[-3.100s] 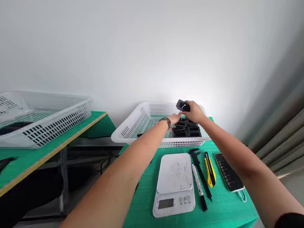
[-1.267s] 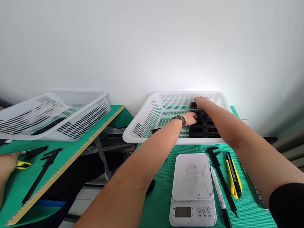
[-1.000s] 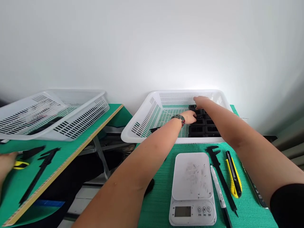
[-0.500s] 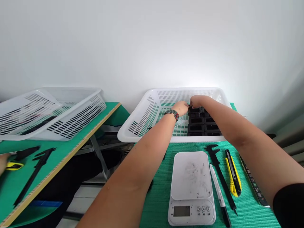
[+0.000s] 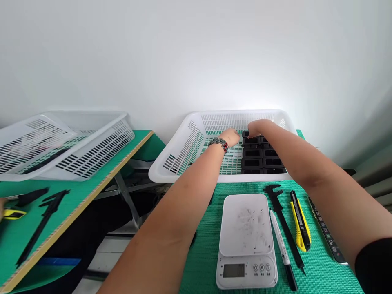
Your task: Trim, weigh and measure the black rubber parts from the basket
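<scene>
My left hand (image 5: 231, 137) is inside a white slotted plastic basket (image 5: 180, 177), just left of two columns of black rectangular parts. Its fingers are curled, with nothing visible in them, and a beaded bracelet (image 5: 221, 143) circles the wrist. My right hand (image 5: 257, 127) reaches over the back of the columns, fingers bent down on a black rectangular part (image 5: 246, 133) in the rear row. Other black rectangular parts (image 5: 252, 153) with recessed middles lie in rows toward the basket's front. My right hand and forearm partly cover the right column.
On the green mat stand a white digital scale (image 5: 246, 224), a marker (image 5: 280, 239), a black caliper (image 5: 284, 224), a yellow utility knife (image 5: 301, 222) and a phone (image 5: 327, 232). At left, another table holds a basket (image 5: 88, 173), a caliper (image 5: 45, 220) and another person's hand (image 5: 2, 206).
My hands have come apart: the left moved slightly left, away from the black parts, while the right shifted slightly right. The rear black part now shows between them. The view shifted slightly.
</scene>
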`<state>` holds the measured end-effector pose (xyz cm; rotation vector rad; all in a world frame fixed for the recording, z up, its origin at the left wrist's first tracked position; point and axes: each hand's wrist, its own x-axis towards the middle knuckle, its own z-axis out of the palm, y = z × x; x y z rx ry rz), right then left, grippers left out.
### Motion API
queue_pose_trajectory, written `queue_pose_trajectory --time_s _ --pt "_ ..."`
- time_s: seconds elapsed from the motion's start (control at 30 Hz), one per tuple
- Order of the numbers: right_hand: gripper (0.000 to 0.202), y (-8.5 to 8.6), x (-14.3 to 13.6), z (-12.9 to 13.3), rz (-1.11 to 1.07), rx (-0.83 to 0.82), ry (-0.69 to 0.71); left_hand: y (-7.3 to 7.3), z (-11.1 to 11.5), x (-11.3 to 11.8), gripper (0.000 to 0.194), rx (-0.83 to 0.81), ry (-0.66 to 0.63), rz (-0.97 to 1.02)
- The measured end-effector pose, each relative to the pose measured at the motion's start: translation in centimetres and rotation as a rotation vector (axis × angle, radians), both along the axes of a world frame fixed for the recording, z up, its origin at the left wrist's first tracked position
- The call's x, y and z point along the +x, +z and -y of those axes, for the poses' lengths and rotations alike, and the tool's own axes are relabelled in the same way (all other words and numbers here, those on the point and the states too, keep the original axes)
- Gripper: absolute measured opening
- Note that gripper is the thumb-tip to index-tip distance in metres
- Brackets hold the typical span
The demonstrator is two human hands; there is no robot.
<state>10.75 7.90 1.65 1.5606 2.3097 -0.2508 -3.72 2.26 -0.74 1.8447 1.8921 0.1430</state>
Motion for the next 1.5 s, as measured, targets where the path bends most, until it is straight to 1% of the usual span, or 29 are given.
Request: queue_pose_trajectory --time_s 0.07,0.2,0.3,0.43,0.53,0.63,0.67,0.73,0.77,0.8,0.83,0.87,0.97,1.03,1.07,1.13,1.2,1.23,1.3,1.33,1.37,1.43,1.5 --pt "0.032 0.3 0.2 -0.3 -0.027 0.024 -0.003 -0.2 0.0 0.2 0.045 -0.013 -0.030 0.006" --pt "0.034 1.3 1.0 -1.2 -0.108 0.139 -0.028 -0.6 0.2 0.7 0.051 -0.056 -0.089 0.021" --pt "0.036 1.6 1.9 -1.6 -0.153 0.193 -0.082 -0.7 0.3 0.9 0.053 -0.085 -0.119 0.016" --pt "0.031 2.1 2.9 -1.2 -0.203 0.261 -0.168 -0.8 0.3 0.9 0.051 -0.101 -0.137 -0.003" --pt "0.035 3.8 3.6 -0.3 -0.275 0.384 -0.195 -0.7 0.3 1.0 0.044 -0.103 -0.155 -0.002" --pt "0.038 6.1 4.4 1.3 -0.467 0.535 -0.190 -0.5 0.2 1.1 0.041 -0.102 -0.167 0.008" --pt "0.037 6.8 4.9 2.0 -0.526 0.561 -0.180 -0.4 0.2 1.2 0.040 -0.105 -0.169 0.012" --pt "0.035 7.5 6.1 3.6 -0.554 0.528 -0.157 -0.1 0.2 1.2 0.040 -0.121 -0.178 0.020" --pt "0.032 7.5 7.1 4.5 -0.527 0.465 -0.159 0.0 0.1 1.2 0.041 -0.132 -0.185 0.025" --pt "0.028 7.4 8.2 5.5 -0.500 0.372 -0.201 0.2 0.0 1.2 0.042 -0.142 -0.193 0.032" --pt "0.028 7.0 9.4 6.6 -0.489 0.327 -0.239 0.4 0.0 1.2 0.043 -0.150 -0.202 0.039" --pt "0.031 6.5 10.8 7.6 -0.488 0.308 -0.275 0.5 0.0 1.2 0.044 -0.153 -0.209 0.045" --pt "0.057 4.3 14.6 10.9 -0.540 0.268 -0.427 1.0 0.1 1.1 0.041 -0.111 -0.209 0.056" --pt "0.065 2.6 16.1 12.6 -0.615 0.208 -0.542 1.3 0.3 1.3 0.038 -0.024 -0.194 0.062" --pt "0.064 1.8 16.4 13.3 -0.663 0.173 -0.602 1.5 0.4 1.4 0.038 0.039 -0.182 0.068" --pt "0.051 0.3 16.2 14.0 -0.767 0.131 -0.700 2.1 0.9 1.6 0.040 0.184 -0.142 0.072" --pt "0.035 -0.8 15.4 14.1 -0.867 0.123 -0.755 2.9 1.6 1.6 0.043 0.314 -0.095 0.055" --pt "0.032 -1.1 15.0 14.0 -0.906 0.124 -0.780 3.4 2.0 1.2 0.045 0.363 -0.077 0.037" --pt "0.031 -1.5 14.4 13.6 -0.972 0.105 -0.822 4.5 3.2 -0.2 0.048 0.420 -0.053 -0.019" --pt "0.032 -1.5 14.2 13.5 -1.000 0.092 -0.839 5.0 4.0 -1.4 0.048 0.429 -0.042 -0.055" --pt "0.033 -1.6 14.1 13.4 -1.024 0.077 -0.854 5.4 4.9 -2.8 0.049 0.431 -0.024 -0.098" --pt "0.033 -1.7 14.3 13.4 -1.064 0.056 -0.880 5.9 6.8 -6.2 0.055 0.416 0.060 -0.203" --pt "0.033 -1.8 14.5 13.5 -1.098 0.046 -0.900 5.8 8.7 -9.7 0.063 0.376 0.156 -0.295"
